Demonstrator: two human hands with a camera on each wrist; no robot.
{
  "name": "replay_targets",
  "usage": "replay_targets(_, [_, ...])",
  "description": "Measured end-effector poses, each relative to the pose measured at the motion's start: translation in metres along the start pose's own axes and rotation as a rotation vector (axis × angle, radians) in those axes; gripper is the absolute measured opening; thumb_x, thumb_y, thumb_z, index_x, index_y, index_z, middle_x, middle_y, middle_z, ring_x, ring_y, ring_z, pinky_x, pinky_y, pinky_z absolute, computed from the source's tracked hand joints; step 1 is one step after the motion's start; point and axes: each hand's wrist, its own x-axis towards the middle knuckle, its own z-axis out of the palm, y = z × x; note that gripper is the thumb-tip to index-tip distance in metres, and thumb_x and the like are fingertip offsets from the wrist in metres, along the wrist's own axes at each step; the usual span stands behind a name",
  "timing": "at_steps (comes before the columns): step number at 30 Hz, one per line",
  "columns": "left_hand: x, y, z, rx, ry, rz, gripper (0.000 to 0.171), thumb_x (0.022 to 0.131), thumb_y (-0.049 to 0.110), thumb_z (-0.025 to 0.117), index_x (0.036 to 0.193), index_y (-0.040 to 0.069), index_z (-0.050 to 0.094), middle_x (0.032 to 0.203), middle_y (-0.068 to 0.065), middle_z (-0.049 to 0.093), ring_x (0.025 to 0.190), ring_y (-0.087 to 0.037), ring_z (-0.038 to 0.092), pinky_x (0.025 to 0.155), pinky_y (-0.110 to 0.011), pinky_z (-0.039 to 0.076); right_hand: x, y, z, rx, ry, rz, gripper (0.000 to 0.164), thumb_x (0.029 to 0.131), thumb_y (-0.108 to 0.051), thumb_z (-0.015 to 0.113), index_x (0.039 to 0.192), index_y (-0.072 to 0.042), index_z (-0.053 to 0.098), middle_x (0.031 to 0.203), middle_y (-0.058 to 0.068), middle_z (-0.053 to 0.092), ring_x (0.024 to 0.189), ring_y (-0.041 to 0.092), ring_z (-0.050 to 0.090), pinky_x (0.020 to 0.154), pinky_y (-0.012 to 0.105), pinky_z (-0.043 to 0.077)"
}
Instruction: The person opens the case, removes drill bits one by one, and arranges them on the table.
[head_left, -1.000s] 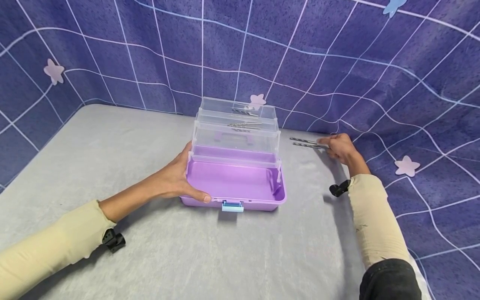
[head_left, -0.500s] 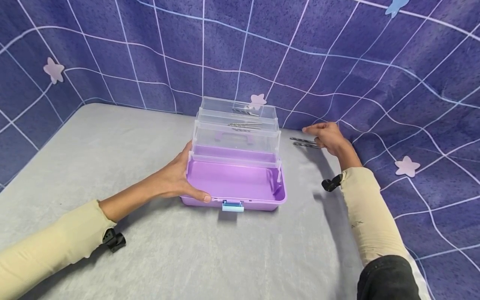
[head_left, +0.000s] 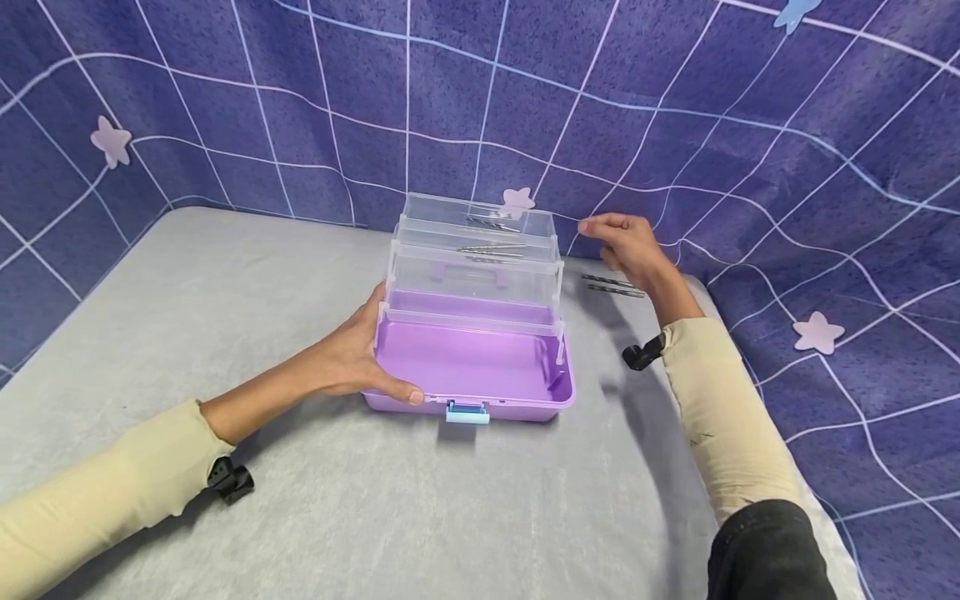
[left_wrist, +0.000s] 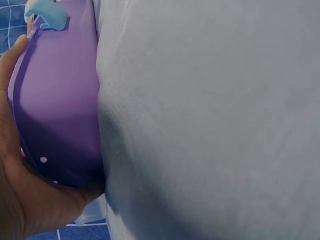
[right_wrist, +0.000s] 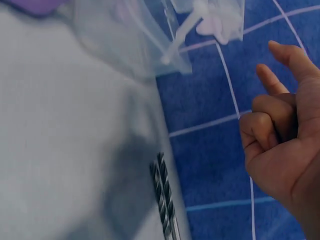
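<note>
1. Gripping the purple box [head_left: 525, 410] at its left end, my left hand [head_left: 348, 358] is clamped on it, thumb over the front rim left of the blue latch [head_left: 467, 412].
2. My right hand [head_left: 630, 247] hangs raised near the box's back right corner; two fingertips stand apart, the other fingers bend loosely.
3. Under it, two drill bits [head_left: 615, 291] lie side by side on the grey cloth [head_left: 375, 500], right of the box.
4. More bits [head_left: 491, 250] sit in the clear trays [head_left: 420, 265], raised above the box's back.
</note>
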Motion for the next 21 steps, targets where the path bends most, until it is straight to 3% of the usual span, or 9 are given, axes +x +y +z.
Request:
replay_targets(8, [0.000,0.000,0.000,0.011,0.007,-0.010,0.169,0.056,0.030,0.117,0.180,0.033,0.001,0.164,-0.009,0.052,0.144,-0.037,0.060,0.128,-0.066,0.044,0.008,-0.015,0.032,-0.039,-0.041,-0.045,0.010,0.103,-0.011,0.079,0.110,-0.017,0.084,0.096,-0.008,0.078,0.043,0.002,0.031,0.044,0.021,0.026])
replay_targets(16, [-0.001,0.001,0.000,0.020,0.007,-0.001,0.170,0.056,0.030,0.117,0.180,0.032,0.001,0.165,-0.011,0.051,0.146,-0.038,0.057,0.130,-0.068,0.041,0.021,-0.018,0.052,-0.115,-0.072,-0.028,0.013,0.101,-0.011,0.082,0.112,-0.019,0.085,0.091,-0.008,0.080,0.042,0.002,0.031,0.043,0.021,0.025])
replay_targets(21, [0.000,0.000,0.000,-0.021,0.017,0.002,0.167,0.055,0.029,0.117,0.179,0.037,0.006,0.162,-0.005,0.054,0.142,-0.037,0.061,0.126,-0.064,0.047,0.025,-0.017,0.059,-0.185,-0.097,-0.007,0.023,0.099,-0.016,0.086,0.122,-0.015,0.087,0.089,-0.010,0.084,0.042,0.002,0.030,0.042,0.021,0.026])
